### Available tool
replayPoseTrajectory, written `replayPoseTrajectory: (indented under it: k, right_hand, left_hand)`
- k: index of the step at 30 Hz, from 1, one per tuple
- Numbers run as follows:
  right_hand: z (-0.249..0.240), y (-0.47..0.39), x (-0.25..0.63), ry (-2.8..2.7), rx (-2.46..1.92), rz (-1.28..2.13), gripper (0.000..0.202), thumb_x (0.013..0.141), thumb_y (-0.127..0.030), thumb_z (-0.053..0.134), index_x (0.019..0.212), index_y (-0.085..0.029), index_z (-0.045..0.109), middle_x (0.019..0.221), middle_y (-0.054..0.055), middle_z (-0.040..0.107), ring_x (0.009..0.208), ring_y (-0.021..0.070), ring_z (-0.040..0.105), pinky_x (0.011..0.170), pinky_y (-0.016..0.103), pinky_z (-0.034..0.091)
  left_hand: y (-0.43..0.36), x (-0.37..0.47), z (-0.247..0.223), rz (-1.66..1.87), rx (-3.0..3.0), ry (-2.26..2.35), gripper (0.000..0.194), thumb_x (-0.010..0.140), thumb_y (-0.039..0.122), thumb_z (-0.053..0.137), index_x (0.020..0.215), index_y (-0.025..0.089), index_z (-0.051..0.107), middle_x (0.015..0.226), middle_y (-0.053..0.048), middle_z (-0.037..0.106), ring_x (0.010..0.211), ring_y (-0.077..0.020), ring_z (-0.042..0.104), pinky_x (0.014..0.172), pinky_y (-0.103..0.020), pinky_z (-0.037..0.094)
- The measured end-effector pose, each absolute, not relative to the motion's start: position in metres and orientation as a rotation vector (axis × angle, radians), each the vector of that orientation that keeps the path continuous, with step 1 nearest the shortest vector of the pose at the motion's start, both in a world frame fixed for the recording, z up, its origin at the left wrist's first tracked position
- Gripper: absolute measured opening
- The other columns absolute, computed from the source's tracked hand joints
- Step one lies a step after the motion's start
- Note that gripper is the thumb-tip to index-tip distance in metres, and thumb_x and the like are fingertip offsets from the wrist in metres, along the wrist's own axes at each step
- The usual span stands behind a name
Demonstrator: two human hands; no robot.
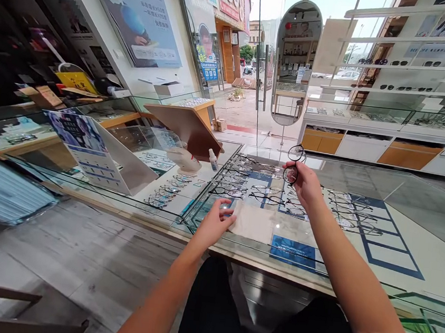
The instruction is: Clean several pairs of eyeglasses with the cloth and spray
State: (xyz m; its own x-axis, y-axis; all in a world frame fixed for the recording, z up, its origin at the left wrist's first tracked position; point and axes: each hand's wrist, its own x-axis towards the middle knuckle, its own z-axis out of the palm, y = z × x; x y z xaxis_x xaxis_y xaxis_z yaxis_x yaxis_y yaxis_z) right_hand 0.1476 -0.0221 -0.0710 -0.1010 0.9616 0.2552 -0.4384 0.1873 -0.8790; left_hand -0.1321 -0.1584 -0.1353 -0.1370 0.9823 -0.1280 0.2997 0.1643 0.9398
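Raised over the glass display case [364, 181], my right hand [304, 181] pinches a pair of round, dark-rimmed eyeglasses [297, 153], held on end with one lens above the other. My left hand [216, 221] rests low at the front of the case, its fingers apart and slightly curled, beside the left edge of a pale cloth [254, 222]. Whether its fingertips touch the cloth I cannot tell. A dark blue card [293, 252] lies just right of the cloth. Rows of eyeglasses [267, 198] show through the glass beneath my hands.
A small white spray bottle [212, 160] stands left of the eyeglass rows, near a brown tilted panel [183, 125] and a white figurine [185, 161]. Farther left is a standing desk calendar [92, 153]. An oval mirror [296, 63] rises behind the case, beside shelves of sunglasses [405, 89].
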Motion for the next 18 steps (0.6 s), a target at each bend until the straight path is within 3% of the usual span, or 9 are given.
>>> replayPoseTrajectory:
  k: [3, 7, 13, 18]
  right_hand:
    - [-0.071, -0.022, 0.147, -1.087, -0.629, 1.326, 0.036, 0.081, -0.059, 0.086, 0.091, -0.025, 0.085, 0.096, 0.005, 0.081, 0.070, 0.0135, 0.056, 0.060, 0.028, 0.044]
    - [-0.072, -0.020, 0.147, -1.103, -0.632, 1.339, 0.036, 0.081, -0.060, 0.085, 0.091, -0.025, 0.085, 0.096, 0.005, 0.081, 0.069, 0.0143, 0.056, 0.060, 0.030, 0.045]
    - [-0.069, -0.022, 0.147, -1.106, -0.631, 1.342, 0.037, 0.081, -0.060, 0.085, 0.092, -0.025, 0.084, 0.098, 0.006, 0.082, 0.071, 0.0152, 0.058, 0.060, 0.030, 0.045]
    - [-0.067, -0.025, 0.145, -1.120, -0.619, 1.367, 0.038, 0.080, -0.061, 0.086, 0.092, -0.024, 0.085, 0.099, 0.006, 0.083, 0.068, 0.0145, 0.056, 0.059, 0.030, 0.045]
  left_hand:
    - [-0.147, -0.132, -0.132, 0.938, 1.251, 1.567, 0.067, 0.078, 0.053, 0.079, 0.132, 0.024, 0.053, 0.123, -0.014, 0.077, 0.094, -0.0271, 0.076, 0.057, -0.029, 0.055]
    - [-0.135, -0.132, -0.130, 0.930, 1.275, 1.654, 0.074, 0.073, 0.053, 0.082, 0.134, 0.021, 0.055, 0.112, -0.014, 0.081, 0.091, -0.0271, 0.075, 0.058, -0.028, 0.052]
    - [-0.136, -0.137, -0.125, 0.898, 1.272, 1.517, 0.061, 0.063, 0.054, 0.089, 0.108, 0.016, 0.073, 0.088, -0.009, 0.081, 0.077, -0.0239, 0.073, 0.064, -0.030, 0.049]
    - [-0.143, -0.135, -0.120, 0.838, 1.327, 1.486, 0.052, 0.065, 0.062, 0.085, 0.089, 0.017, 0.079, 0.083, -0.006, 0.077, 0.076, -0.0219, 0.068, 0.067, -0.030, 0.047]
